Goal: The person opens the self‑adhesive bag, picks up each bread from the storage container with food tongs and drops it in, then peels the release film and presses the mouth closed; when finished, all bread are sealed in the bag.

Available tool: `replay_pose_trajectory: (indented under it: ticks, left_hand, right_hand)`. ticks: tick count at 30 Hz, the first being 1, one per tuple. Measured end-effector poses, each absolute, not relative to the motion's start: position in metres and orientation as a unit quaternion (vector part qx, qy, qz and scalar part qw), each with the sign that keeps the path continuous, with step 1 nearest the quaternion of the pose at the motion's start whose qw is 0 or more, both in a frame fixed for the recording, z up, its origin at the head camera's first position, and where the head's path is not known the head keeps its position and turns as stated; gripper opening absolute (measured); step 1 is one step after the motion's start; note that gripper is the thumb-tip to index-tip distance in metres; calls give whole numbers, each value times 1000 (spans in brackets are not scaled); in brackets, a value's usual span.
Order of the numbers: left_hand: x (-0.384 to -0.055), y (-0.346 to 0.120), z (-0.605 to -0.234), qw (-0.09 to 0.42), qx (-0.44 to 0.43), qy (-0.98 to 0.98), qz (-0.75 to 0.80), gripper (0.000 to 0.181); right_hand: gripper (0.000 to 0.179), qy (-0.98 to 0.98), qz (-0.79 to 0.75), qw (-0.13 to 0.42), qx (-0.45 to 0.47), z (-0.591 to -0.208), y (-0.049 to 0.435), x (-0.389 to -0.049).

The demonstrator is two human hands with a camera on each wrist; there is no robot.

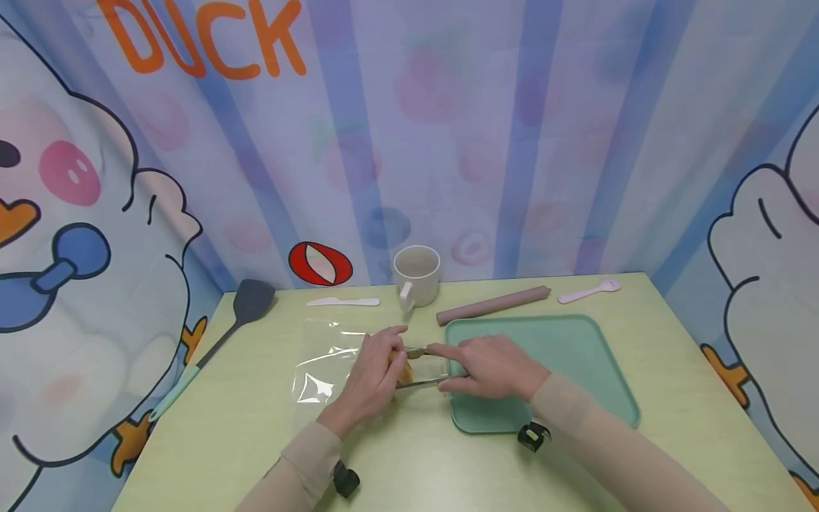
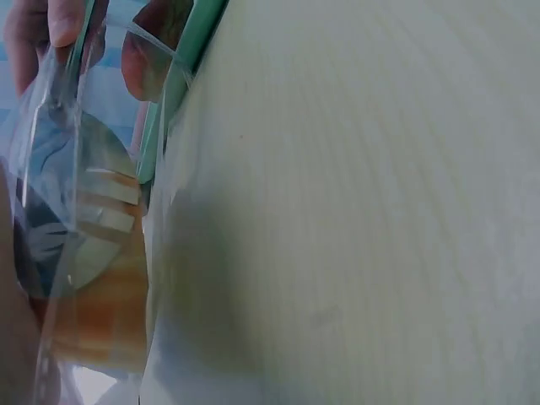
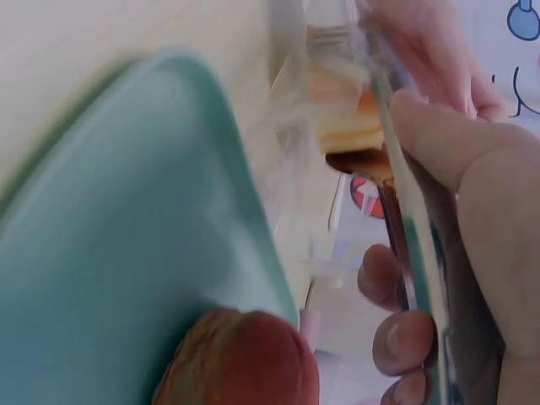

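My right hand (image 1: 489, 366) grips a pair of metal serving tongs (image 3: 409, 211), thumb on one arm and curled fingers on the other. The tongs' slotted head (image 2: 105, 202) lies against a golden-brown piece of bread (image 2: 101, 321) inside a clear plastic bag (image 1: 320, 363). My left hand (image 1: 377, 373) lies over the bag and bread, its fingers curled round them. Beneath the right hand is a teal tray (image 1: 563, 334); a reddish-brown bun (image 3: 253, 363) sits on it, hidden by that hand in the head view.
Behind the hands stand a white mug (image 1: 425, 274), a pale plastic knife (image 1: 345, 301), a mauve roll (image 1: 493, 306) and a pale pink spoon (image 1: 589, 291). A dark-headed spatula (image 1: 252, 302) lies along the table's left edge. A printed curtain (image 1: 461, 142) hangs behind the table.
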State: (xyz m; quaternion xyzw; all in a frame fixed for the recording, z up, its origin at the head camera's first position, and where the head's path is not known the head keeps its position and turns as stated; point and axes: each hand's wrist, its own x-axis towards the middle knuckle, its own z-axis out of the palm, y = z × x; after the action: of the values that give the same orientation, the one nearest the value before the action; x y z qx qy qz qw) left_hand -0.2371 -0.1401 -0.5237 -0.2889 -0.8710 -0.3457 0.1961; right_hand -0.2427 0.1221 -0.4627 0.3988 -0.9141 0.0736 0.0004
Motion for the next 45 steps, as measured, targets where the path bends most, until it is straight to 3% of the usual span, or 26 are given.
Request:
replay_pose_trajectory:
  ticks: [16,25,34,45]
  left_hand:
    - [-238,-140,-521,149,-262,-883,-359,10]
    - [-239,-136,-523,176,-279,-876,-353,8]
    - [-235,-134,-518,170,-283,-876,-351,7]
    - [-237,-136,-518,178,-291,-862,-374,6]
  right_hand:
    - [66,-914,27,41,403,-465,114,-235]
    - [66,-925,81,-2,371,-468,106,-228]
    - [65,-939,86,-11,332,-468,100,-223]
    - [65,-907,13,83,413,-470,105,-231]
